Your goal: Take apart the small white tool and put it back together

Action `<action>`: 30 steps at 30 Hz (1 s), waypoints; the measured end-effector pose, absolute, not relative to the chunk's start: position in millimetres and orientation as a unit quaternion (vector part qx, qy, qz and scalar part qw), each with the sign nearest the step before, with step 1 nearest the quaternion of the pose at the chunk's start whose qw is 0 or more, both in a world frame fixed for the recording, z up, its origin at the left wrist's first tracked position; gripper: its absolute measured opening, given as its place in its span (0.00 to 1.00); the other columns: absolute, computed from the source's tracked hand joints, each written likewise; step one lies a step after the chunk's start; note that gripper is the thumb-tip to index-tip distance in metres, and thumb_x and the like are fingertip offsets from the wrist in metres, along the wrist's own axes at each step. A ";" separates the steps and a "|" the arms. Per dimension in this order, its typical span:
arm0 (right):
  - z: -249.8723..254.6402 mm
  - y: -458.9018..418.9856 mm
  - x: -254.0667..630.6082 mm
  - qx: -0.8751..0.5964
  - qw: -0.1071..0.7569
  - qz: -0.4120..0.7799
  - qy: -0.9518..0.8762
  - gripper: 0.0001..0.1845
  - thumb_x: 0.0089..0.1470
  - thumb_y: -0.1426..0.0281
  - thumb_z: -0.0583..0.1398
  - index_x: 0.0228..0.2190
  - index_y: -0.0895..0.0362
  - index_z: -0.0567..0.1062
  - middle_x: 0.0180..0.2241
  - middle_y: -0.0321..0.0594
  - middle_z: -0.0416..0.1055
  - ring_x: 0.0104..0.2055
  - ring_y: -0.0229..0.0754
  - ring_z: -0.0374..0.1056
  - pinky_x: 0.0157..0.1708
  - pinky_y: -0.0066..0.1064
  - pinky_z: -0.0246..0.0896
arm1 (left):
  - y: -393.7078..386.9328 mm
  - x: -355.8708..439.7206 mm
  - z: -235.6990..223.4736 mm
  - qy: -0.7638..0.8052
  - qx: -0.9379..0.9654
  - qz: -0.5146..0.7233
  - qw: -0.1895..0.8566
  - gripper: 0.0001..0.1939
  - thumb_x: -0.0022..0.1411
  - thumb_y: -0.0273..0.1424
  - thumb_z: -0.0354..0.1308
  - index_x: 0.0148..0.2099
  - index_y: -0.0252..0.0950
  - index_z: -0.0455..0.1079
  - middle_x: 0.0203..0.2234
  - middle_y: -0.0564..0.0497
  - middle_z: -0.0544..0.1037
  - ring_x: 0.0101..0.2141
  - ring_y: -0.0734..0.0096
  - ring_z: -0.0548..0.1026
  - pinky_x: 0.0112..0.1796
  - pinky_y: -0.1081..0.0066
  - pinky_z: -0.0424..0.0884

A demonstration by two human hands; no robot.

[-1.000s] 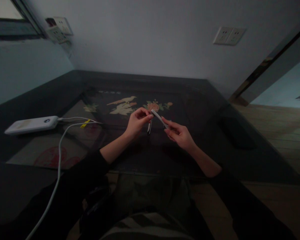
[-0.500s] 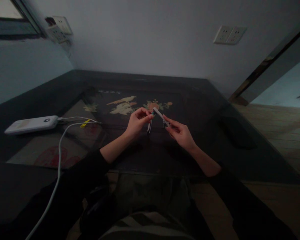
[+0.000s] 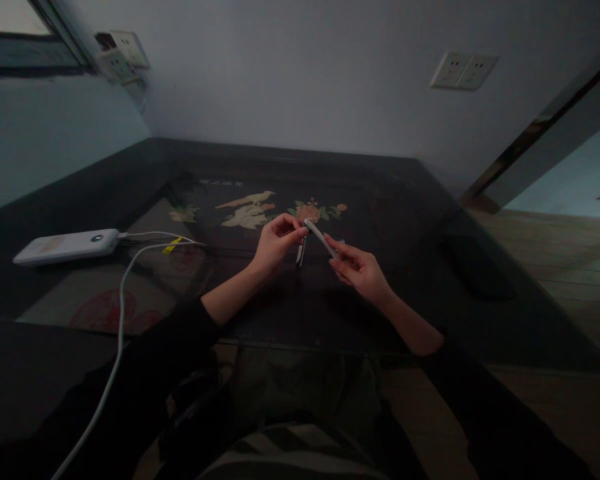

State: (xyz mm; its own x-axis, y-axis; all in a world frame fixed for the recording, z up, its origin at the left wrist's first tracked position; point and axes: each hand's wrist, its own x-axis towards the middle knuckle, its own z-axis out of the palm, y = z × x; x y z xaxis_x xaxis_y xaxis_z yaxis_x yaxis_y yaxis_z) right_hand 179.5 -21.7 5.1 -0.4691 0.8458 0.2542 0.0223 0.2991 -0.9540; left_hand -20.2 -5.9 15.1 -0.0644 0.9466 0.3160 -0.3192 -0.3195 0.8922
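My left hand is closed in a pinch at the upper end of a narrow pale strap, where a small dark part shows at the fingertips. The strap bends over and slopes down to my right hand, whose thumb and fingers are closed on its lower end. Below the left fingertips hangs a second slim strip, light with a dark edge. Whether the two strips are one piece I cannot tell. A small shiny bit shows by the right fingertips, too dim to name. Both hands are above the dark table.
On the left lies a white power bank with a white cable running toward me, a yellow tag on it. A dark flat object rests at the right. Wall sockets are behind the table.
The pale strap looks slightly more curved, and the right fingers have shifted a little on it. A dark-and-white patch beside the right fingertips is now mostly hidden. The left hand keeps its pinch.
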 end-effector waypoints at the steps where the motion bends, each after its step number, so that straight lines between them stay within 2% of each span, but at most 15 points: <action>1: 5.1 -20.9 179.6 -0.319 0.411 0.493 -0.697 0.27 0.57 0.68 0.60 0.58 0.53 0.70 0.22 0.29 0.55 0.19 0.30 0.49 0.17 0.26 0.45 | -5.9 -20.1 15.2 0.326 0.484 0.651 0.485 0.17 0.46 0.34 0.72 0.27 0.34 0.65 0.28 0.53 0.75 0.27 0.79 0.71 0.27 0.78 0.68; 5: 3.2 -15.9 180.8 -0.350 0.421 0.462 -0.698 0.27 0.57 0.68 0.59 0.59 0.55 0.70 0.22 0.29 0.54 0.19 0.30 0.48 0.18 0.26 0.44 | -6.7 -19.3 15.8 0.336 0.482 0.650 0.482 0.17 0.44 0.34 0.72 0.27 0.34 0.66 0.26 0.54 0.74 0.25 0.81 0.69 0.27 0.79 0.68; 10: 0.0 -12.2 182.7 -0.376 0.421 0.427 -0.706 0.27 0.58 0.67 0.59 0.58 0.56 0.70 0.22 0.30 0.53 0.20 0.31 0.45 0.18 0.26 0.40 | -7.0 -18.9 14.5 0.335 0.482 0.646 0.488 0.17 0.44 0.35 0.72 0.27 0.34 0.66 0.30 0.52 0.76 0.26 0.81 0.70 0.27 0.79 0.68; 17: 5.3 -16.1 181.6 -0.373 0.426 0.409 -0.716 0.26 0.58 0.68 0.58 0.58 0.55 0.70 0.21 0.31 0.58 0.21 0.33 0.53 0.21 0.27 0.51 | -6.6 -19.3 14.3 0.331 0.481 0.647 0.490 0.16 0.45 0.34 0.72 0.27 0.34 0.66 0.30 0.52 0.76 0.26 0.81 0.70 0.27 0.79 0.68; 23: 6.1 -17.7 182.2 -0.353 0.414 0.408 -0.733 0.25 0.58 0.66 0.58 0.57 0.54 0.72 0.23 0.32 0.60 0.22 0.33 0.52 0.22 0.27 0.50 | -6.4 -19.1 15.4 0.324 0.477 0.657 0.486 0.17 0.44 0.35 0.72 0.27 0.34 0.66 0.29 0.53 0.75 0.27 0.80 0.71 0.27 0.79 0.68; 30: 6.1 -21.4 181.6 -0.326 0.406 0.443 -0.730 0.26 0.57 0.66 0.60 0.57 0.53 0.71 0.23 0.31 0.57 0.22 0.32 0.53 0.21 0.26 0.52 | -6.5 -19.0 17.5 0.327 0.477 0.656 0.485 0.20 0.43 0.37 0.73 0.27 0.34 0.66 0.27 0.53 0.75 0.26 0.79 0.71 0.27 0.79 0.68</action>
